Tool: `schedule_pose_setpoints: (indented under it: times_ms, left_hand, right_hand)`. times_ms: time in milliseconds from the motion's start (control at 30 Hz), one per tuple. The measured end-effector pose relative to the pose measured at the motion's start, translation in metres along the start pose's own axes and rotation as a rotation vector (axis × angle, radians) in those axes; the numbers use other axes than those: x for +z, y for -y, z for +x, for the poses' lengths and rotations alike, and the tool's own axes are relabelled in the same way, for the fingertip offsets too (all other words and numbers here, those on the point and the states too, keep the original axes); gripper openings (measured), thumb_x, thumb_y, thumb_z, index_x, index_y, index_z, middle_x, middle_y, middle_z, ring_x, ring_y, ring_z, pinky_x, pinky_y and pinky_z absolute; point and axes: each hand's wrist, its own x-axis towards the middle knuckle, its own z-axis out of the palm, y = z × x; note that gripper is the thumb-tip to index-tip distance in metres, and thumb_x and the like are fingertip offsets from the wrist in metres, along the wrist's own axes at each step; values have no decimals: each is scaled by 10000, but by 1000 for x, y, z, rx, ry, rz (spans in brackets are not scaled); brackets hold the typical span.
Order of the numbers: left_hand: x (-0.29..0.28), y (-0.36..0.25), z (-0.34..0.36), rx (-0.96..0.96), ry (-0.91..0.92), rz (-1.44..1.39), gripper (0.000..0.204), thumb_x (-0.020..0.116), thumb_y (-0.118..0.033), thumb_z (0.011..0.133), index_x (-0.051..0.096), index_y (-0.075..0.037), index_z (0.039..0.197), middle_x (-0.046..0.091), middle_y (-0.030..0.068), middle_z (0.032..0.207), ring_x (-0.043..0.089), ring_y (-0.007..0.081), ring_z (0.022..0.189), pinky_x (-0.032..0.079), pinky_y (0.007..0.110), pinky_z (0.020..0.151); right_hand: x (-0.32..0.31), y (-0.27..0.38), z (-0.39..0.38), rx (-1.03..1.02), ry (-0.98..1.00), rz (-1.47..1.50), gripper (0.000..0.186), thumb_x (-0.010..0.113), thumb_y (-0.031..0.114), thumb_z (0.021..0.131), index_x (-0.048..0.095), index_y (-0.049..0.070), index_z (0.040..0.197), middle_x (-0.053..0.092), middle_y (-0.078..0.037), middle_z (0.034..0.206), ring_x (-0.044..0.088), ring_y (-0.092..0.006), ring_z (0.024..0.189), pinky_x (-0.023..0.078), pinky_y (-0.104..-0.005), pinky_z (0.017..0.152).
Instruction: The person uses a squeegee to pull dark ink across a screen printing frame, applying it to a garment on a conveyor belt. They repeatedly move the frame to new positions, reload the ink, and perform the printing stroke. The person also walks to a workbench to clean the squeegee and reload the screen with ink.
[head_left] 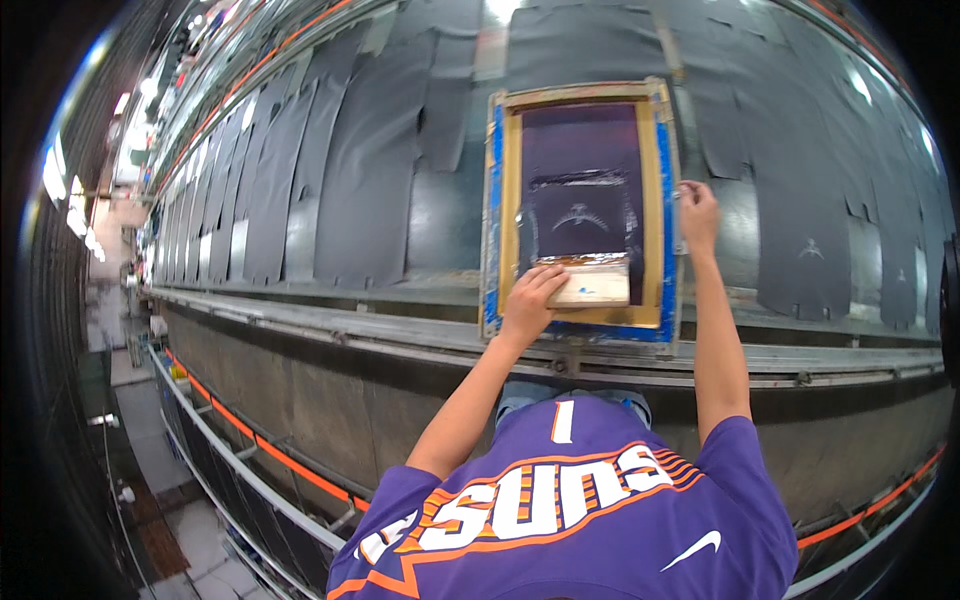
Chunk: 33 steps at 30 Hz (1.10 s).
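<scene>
Head view: clasps smooth wooden block with left grip inside near end of blue-taped rectangular frame; curls right grip at frame's right edge, cannot tell whether pinching.

Fairly even, moderate light covers the table, with white lamps blown out at the left, pale glare on its bare glossy patches toward the right, and a dim reddish sheen across the framed screen. The middle looks reasonably sharp; fisheye distortion bows the orange rail, and the corners sink into black.
</scene>
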Motion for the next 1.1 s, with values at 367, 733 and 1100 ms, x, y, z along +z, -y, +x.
schedule_pose_setpoints:
  times_ms: [367,733,1100]
  left_hand:
    - [-177,187,-89,-58,-11,104,585,741,24,662,700,-99,1232,671,64,1308,599,296,1221,480,403,1061]
    - [-278,287,-127,-57,25,154,585,691,59,672,703,-125,1228,690,31,1269,610,291,1169,490,423,993]
    - [-266,334,-75,-1,15,218,431,610,45,831,734,-150,1194,716,48,1231,637,279,1153,506,417,1003]
  right_hand:
    - [203,184,-138,-44,12,192,200,589,180,989,715,33,1039,704,-128,794,669,-199,718,511,-360,689]
    - [302,260,-198,44,77,146,187,577,158,991,693,27,1058,694,-160,798,670,-276,706,502,-397,677]
    - [274,287,-183,-356,325,-493,384,680,336,929,693,71,1207,616,-137,1241,593,-322,1120,470,-419,950]
